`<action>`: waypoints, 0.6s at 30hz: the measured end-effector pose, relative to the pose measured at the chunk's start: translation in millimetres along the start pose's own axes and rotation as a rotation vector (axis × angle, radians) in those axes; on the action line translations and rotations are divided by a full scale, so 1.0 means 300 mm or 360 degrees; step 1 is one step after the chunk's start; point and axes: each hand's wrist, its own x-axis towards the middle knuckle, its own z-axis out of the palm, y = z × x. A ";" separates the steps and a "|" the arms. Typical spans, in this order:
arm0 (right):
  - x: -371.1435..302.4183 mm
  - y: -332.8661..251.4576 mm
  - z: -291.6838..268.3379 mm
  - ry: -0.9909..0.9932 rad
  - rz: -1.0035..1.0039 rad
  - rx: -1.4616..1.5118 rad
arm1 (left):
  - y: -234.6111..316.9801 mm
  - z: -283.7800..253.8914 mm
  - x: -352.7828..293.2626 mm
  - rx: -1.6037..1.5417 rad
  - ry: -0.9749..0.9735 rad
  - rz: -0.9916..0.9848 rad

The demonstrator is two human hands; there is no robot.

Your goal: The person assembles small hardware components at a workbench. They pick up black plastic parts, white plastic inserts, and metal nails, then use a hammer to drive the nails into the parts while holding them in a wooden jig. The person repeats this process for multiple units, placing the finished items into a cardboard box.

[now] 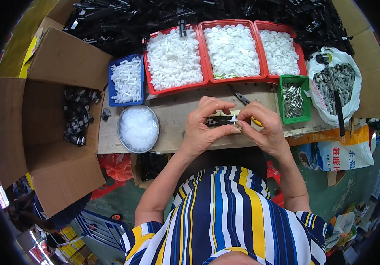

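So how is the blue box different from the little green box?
The blue box sits left of the red trays and holds white plastic pieces; the green box sits on the right and holds shiny metal pieces. The blue box looks a bit bigger than the green one. Both are open plastic bins on the workbench, beyond the left hand and right hand.

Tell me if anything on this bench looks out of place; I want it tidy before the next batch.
One stray: a black part sits atop the white pieces in the left red bin, away from the black pile behind. A hammer also lies across the open bag of grey parts.
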 end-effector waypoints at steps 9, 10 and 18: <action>0.020 0.118 0.078 -0.0318 -0.0012 -0.0167 | -0.051 -0.080 -0.153 0.1444 0.0045 0.0700; 0.026 0.122 0.085 -0.0328 -0.0037 -0.0161 | -0.063 -0.079 -0.166 0.1471 0.0025 0.0710; 0.063 0.119 0.088 -0.0560 -0.0097 -0.0298 | -0.091 -0.057 -0.168 0.1637 -0.0090 0.0785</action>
